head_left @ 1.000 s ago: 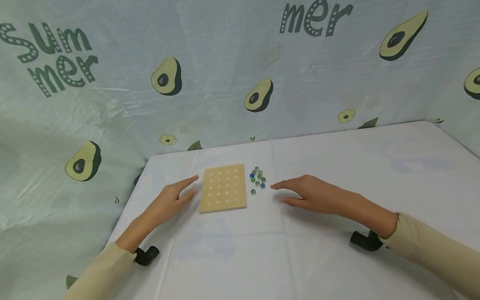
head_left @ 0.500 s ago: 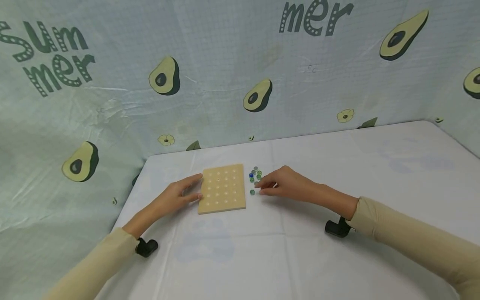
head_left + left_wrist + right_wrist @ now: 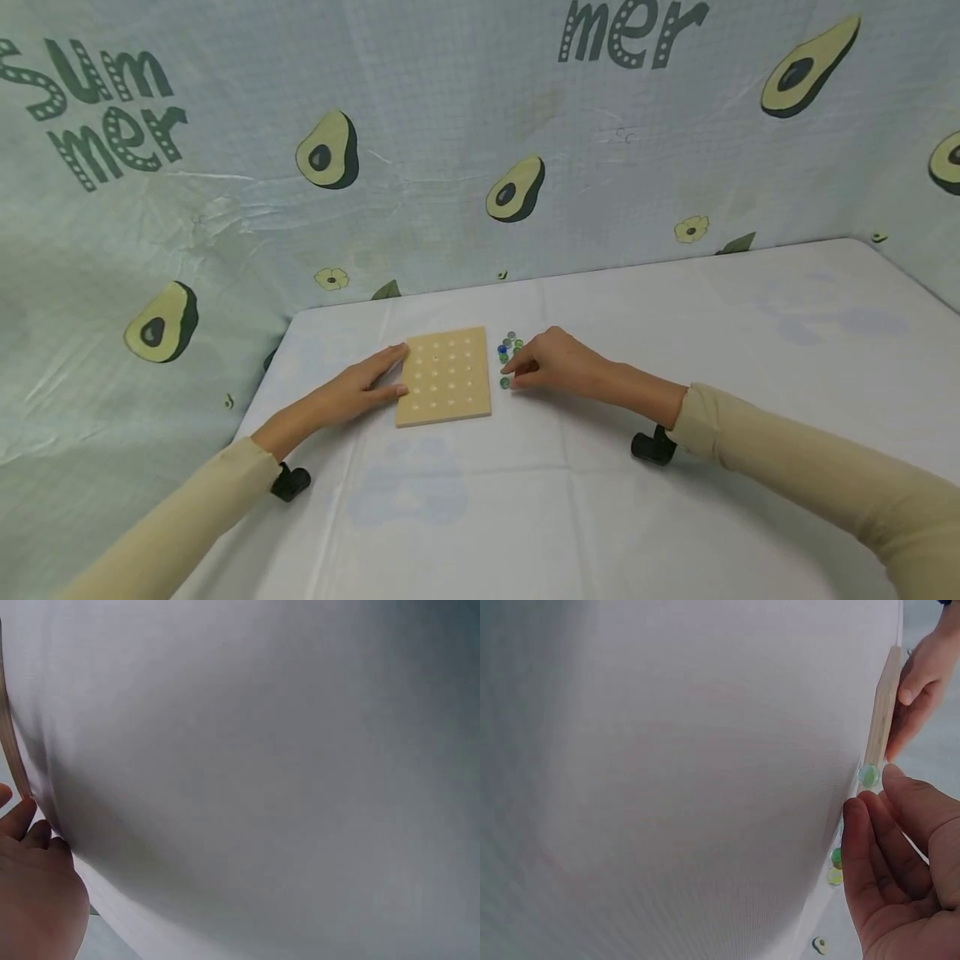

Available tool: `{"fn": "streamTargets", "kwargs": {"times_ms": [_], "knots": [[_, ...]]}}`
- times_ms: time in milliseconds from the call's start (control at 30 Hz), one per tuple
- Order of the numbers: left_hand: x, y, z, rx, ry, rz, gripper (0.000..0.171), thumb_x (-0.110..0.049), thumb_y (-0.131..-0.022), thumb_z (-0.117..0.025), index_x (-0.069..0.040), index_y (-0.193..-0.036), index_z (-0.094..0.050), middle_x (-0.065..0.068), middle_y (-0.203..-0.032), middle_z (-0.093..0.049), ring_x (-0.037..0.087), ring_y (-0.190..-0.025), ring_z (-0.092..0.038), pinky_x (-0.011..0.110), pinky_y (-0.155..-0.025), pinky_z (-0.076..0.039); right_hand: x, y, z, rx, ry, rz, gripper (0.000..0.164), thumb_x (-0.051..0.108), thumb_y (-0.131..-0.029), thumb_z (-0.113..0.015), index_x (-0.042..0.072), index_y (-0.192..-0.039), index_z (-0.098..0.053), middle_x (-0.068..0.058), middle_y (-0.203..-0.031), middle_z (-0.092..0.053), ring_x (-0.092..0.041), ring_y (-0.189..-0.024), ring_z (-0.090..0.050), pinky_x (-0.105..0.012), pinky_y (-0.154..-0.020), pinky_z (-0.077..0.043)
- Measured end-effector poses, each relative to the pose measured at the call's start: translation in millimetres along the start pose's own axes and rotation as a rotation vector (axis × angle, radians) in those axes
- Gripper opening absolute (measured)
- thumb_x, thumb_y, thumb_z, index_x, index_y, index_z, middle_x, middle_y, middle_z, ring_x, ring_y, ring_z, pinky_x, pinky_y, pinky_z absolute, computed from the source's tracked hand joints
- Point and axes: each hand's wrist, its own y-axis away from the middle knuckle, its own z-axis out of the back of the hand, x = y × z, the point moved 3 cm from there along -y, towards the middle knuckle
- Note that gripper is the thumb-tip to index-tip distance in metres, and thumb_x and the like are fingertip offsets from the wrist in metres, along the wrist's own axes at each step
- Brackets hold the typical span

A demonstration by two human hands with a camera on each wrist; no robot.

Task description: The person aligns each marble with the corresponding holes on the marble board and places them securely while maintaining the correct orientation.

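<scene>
The relation which matters now is between your right hand and the single green marble. Taking the wooden board as the landmark, this marble lies on the table just beside its right edge, toward the near corner. It is round, so it gives you no long axis to follow. From your right fingertips it lies directly in front, on the side toward the board. The right hand is clearly the nearer one; your left hand is across the board, at its left edge.

As for the fingers, on the right they are bent, and the thumb stands a little apart from the fingers facing it. In the right wrist view the marble shows at the mouth of this narrow gap. I see nothing gripped there, and I cannot tell if the skin already touches the glass.

Your left hand has its fingers extended and spread, and thumb and index touch the left edge of the board. The other marbles lie right of the board, farther from you, partly hidden behind your right hand.
</scene>
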Motion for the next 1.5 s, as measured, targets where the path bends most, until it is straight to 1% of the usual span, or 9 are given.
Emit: {"fn": "streamTargets", "kwargs": {"times_ms": [167,267,467,667,800,967,1100,1267,1500], "knots": [[3.6,-2.7,-1.4,0.048,-0.004,0.01,0.078,-0.043,-0.106,-0.053,-0.007,-0.164,-0.015,0.019,-0.169,-0.013,0.041,-0.154,-0.011,0.061,-0.122,-0.015,0.4,-5.3,-1.3,0.006,0.06,0.016,0.022,0.016,-0.087,-0.083,0.007,-0.107,-0.082,0.004,-0.089,-0.078,0.0,-0.077,-0.065,-0.018,-0.069,-0.053],[4.4,-4.4,-1.7,0.067,-0.002,0.015,0.079,-0.045,-0.106,-0.052,-0.009,-0.164,-0.013,0.016,-0.17,-0.01,0.038,-0.156,-0.008,0.06,-0.122,-0.014,0.7,-7.7,-2.0,0.009,0.087,0.005,0.022,0.017,-0.085,-0.085,0.007,-0.104,-0.082,0.003,-0.089,-0.078,-0.001,-0.076,-0.066,-0.017,-0.068,-0.053],[6.4,-4.8,-1.1,0.062,-0.009,0.008,0.079,-0.044,-0.106,-0.053,-0.008,-0.164,-0.015,0.018,-0.169,-0.012,0.04,-0.155,-0.01,0.062,-0.121,-0.015,2.5,-11.5,-5.7,0.024,0.132,-0.008,0.021,0.018,-0.084,-0.085,0.008,-0.102,-0.083,0.005,-0.084,-0.077,0.0,-0.073,-0.064,-0.016,-0.067,-0.052],[7.1,-4.3,-1.0,0.052,0.001,0.006,0.079,-0.044,-0.105,-0.054,-0.009,-0.164,-0.015,0.017,-0.169,-0.012,0.039,-0.155,-0.01,0.062,-0.121,-0.015,5.1,-15.1,-6.9,0.028,0.179,-0.014,0.017,0.019,-0.085,-0.085,0.009,-0.098,-0.083,0.006,-0.08,-0.075,0.0,-0.072,-0.062,-0.017,-0.068,-0.052],[8.5,-4.7,-2.1,0.053,0.01,0.006,0.08,-0.045,-0.105,-0.055,-0.01,-0.164,-0.014,0.017,-0.169,-0.012,0.039,-0.155,-0.01,0.062,-0.121,-0.015,6.4,-13.7,-6.3,0.025,0.178,-0.01,0.015,0.019,-0.085,-0.085,0.009,-0.096,-0.083,0.005,-0.081,-0.076,0.0,-0.073,-0.063,-0.017,-0.069,-0.053],[9.6,-4.2,-3.0,0.055,0.023,0.014,0.081,-0.045,-0.104,-0.056,-0.011,-0.165,-0.014,0.014,-0.17,-0.011,0.036,-0.156,-0.009,0.06,-0.122,-0.015,8.3,-11.1,-3.4,0.024,0.168,-0.024,0.017,0.02,-0.085,-0.084,0.01,-0.099,-0.084,0.004,-0.088,-0.078,-0.001,-0.077,-0.067,-0.018,-0.071,-0.055],[10.2,-3.1,-3.2,0.044,0.011,0.013,0.08,-0.046,-0.104,-0.055,-0.011,-0.164,-0.015,0.015,-0.17,-0.012,0.037,-0.156,-0.01,0.061,-0.122,-0.015,10.7,-8.7,-1.1,0.03,0.156,-0.029,0.016,0.02,-0.086,-0.084,0.011,-0.099,-0.084,0.003,-0.091,-0.079,0.0,-0.08,-0.069,-0.016,-0.071,-0.055],[8.3,-0.9,-3.5,0.032,-0.002,0.007,0.079,-0.044,-0.105,-0.055,-0.009,-0.164,-0.015,0.018,-0.169,-0.013,0.04,-0.155,-0.011,0.062,-0.121,-0.015,14.7,-4.2,2.7,0.031,0.114,0.002,0.013,0.017,-0.086,-0.083,0.012,-0.099,-0.084,0.004,-0.09,-0.079,0.003,-0.076,-0.068,-0.014,-0.066,-0.053],[8.0,-1.2,-3.9,0.023,-0.007,0.008,0.08,-0.045,-0.104,-0.055,-0.01,-0.164,-0.016,0.017,-0.169,-0.014,0.04,-0.155,-0.013,0.062,-0.121,-0.017,18.8,-0.7,12.4,-0.021,0.077,0.076,0.017,0.016,-0.086,-0.083,0.012,-0.102,-0.084,0.005,-0.09,-0.079,0.003,-0.072,-0.065,-0.017,-0.062,-0.053]]}}
